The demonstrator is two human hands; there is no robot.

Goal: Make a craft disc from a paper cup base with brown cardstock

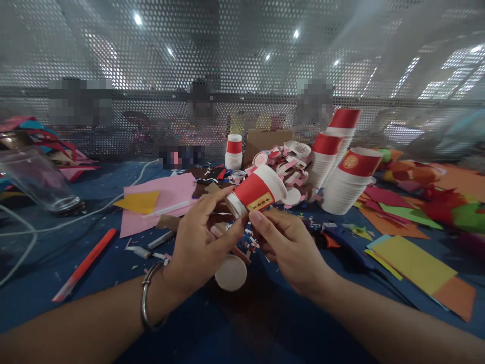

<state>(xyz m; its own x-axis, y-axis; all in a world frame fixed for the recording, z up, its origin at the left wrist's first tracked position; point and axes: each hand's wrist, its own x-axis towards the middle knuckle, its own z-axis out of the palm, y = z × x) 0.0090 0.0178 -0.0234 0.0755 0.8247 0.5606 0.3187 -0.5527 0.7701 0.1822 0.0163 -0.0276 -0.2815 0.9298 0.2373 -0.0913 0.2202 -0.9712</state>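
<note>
A red and white paper cup (254,193) with a yellow label is tilted in front of me, its wide end pointing up and right. My left hand (206,237) is closed around the cup's narrow end. The fingers of my right hand (290,242) are pinched together at the cup's lower edge, by the yellow label; whether a small piece is between them I cannot make out. Under my left hand lies a round pale disc (231,273). Paper scraps (250,241) are scattered on the table beneath the cup.
Stacks of red and white cups (346,187) stand at the right, and a smaller stack (234,151) at the back. Cut cup pieces (290,169) heap between them. Coloured paper (415,263), a red stick (85,264), a glass (40,177), pink paper (162,194) and a white cable (138,178) lie around.
</note>
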